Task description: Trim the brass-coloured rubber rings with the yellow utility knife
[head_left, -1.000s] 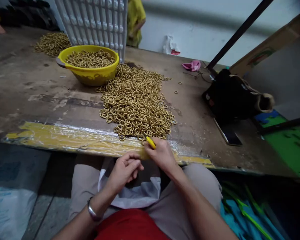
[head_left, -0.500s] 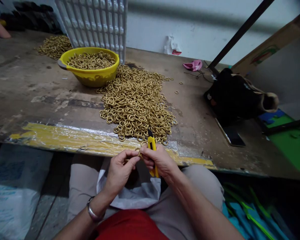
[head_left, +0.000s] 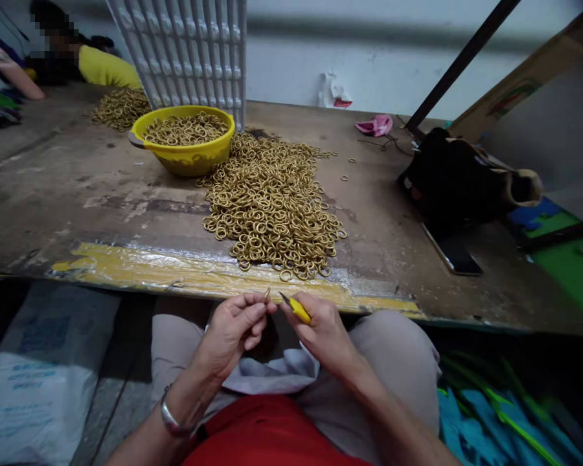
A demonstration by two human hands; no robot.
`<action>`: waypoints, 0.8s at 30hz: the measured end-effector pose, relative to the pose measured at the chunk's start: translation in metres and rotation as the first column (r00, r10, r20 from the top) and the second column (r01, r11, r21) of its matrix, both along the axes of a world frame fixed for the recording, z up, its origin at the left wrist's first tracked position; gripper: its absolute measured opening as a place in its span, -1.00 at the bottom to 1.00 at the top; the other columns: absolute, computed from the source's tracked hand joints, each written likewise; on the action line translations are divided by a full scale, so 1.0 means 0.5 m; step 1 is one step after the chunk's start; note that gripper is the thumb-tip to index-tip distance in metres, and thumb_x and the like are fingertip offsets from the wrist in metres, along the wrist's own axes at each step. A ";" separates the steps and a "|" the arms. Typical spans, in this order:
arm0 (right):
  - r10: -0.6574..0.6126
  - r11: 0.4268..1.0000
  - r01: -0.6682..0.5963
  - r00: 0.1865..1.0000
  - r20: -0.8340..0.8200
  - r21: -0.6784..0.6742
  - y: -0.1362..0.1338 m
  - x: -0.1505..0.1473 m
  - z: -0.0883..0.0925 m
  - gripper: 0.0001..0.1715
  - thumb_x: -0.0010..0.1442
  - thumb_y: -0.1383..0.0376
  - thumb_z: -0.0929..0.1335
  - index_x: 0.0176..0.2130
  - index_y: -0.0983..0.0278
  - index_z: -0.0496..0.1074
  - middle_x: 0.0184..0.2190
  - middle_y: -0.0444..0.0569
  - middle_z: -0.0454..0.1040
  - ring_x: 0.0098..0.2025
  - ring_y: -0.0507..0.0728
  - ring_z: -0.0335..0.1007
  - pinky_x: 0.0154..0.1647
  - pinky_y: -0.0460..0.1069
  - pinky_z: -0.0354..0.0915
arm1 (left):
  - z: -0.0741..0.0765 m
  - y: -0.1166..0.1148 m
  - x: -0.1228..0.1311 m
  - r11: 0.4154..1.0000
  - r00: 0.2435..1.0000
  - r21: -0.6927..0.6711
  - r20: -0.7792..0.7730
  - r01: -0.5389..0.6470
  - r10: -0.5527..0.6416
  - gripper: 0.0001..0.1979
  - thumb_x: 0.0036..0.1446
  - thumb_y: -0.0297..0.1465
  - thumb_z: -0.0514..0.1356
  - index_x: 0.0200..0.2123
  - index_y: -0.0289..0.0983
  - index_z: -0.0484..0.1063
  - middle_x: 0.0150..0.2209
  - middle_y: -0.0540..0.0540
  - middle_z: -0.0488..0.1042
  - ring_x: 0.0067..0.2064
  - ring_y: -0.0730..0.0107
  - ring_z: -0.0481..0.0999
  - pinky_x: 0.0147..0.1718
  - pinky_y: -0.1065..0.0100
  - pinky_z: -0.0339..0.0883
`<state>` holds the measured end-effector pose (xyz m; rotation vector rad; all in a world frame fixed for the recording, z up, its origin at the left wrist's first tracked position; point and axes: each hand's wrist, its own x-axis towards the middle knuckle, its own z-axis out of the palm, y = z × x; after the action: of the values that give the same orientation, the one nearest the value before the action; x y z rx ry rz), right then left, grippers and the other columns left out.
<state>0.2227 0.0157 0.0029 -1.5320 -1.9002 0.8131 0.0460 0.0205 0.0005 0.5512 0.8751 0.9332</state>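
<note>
Between the fingertips of my left hand (head_left: 236, 327) is a small gold-coloured ring (head_left: 267, 295), held upright. My right hand (head_left: 323, 327) is wrapped round a yellow utility knife (head_left: 298, 310), its dark blade pointing left towards the ring, a little apart from it. Both hands are over my lap, just short of the table edge. Beyond them a large heap of the same rings (head_left: 276, 207) lies on the table. A white bag (head_left: 276, 366) hangs open below my hands; its inside is dark.
A yellow basin (head_left: 189, 158) full of rings stands behind left, by a ribbed translucent panel (head_left: 189, 58). Another ring pile (head_left: 121, 107) lies beyond. At right are a black bag (head_left: 461, 178) and a phone (head_left: 451, 249). A person in yellow (head_left: 107, 68) is at far left.
The knife has tipped from upright to pointing left at the ring. My hands have drawn slightly apart. The view has shifted, and a person in yellow now shows at far left.
</note>
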 end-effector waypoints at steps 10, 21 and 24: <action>0.037 0.995 -0.063 0.959 0.282 0.082 -0.036 -0.004 0.001 -0.83 0.07 0.47 0.24 -0.33 0.29 0.37 -0.40 -0.05 0.45 -0.38 0.07 0.34 -0.35 -0.08 0.12 | -0.003 -0.031 0.001 0.985 0.946 0.153 -0.322 0.076 -0.023 -0.65 -0.01 -0.16 0.32 -0.36 -0.36 0.43 -0.69 0.09 0.26 -0.71 0.63 0.15 -0.76 0.58 0.02; 0.032 0.991 -0.089 0.888 0.459 0.104 -0.037 -0.018 0.009 -0.83 0.15 0.46 0.23 -0.32 0.29 0.38 -0.38 -0.02 0.46 -0.35 0.09 0.35 -0.34 -0.06 0.09 | -0.009 -0.038 -0.016 0.965 0.921 0.204 -0.381 0.163 -0.075 -0.72 0.08 -0.20 0.25 -0.39 -0.31 0.35 -0.60 0.07 0.26 -0.64 0.63 0.12 -0.69 0.58 -0.01; 0.037 0.989 -0.099 0.883 0.468 0.109 -0.039 -0.020 0.008 -0.85 0.18 0.43 0.23 -0.32 0.29 0.38 -0.38 -0.03 0.46 -0.36 0.10 0.36 -0.35 -0.05 0.09 | -0.010 -0.041 -0.020 0.961 0.915 0.214 -0.395 0.176 -0.079 -0.73 0.09 -0.21 0.24 -0.36 -0.31 0.37 -0.60 0.07 0.24 -0.63 0.62 0.12 -0.67 0.57 -0.01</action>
<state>0.2125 -0.0037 0.0070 -1.6946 -2.3066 0.3511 0.0358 0.0002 -0.0045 1.0204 1.0653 0.8295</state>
